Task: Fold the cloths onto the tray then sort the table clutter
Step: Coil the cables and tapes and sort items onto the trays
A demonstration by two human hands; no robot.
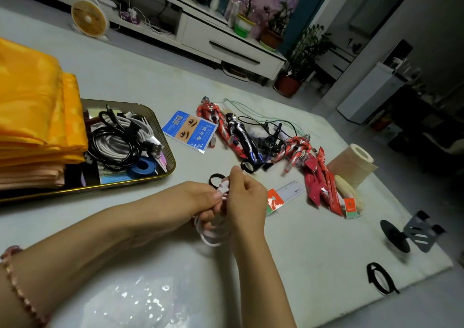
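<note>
clear bag (140, 302), white table (301, 257) — tv cabinet (226, 44) beyond

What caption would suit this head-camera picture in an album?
Left hand and right hand hold a coiled white cable beside a tray of folded orange cloths and cables.

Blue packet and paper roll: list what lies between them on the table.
In the head view: three toy figures, a tangle of black cords and red sachets.
</note>
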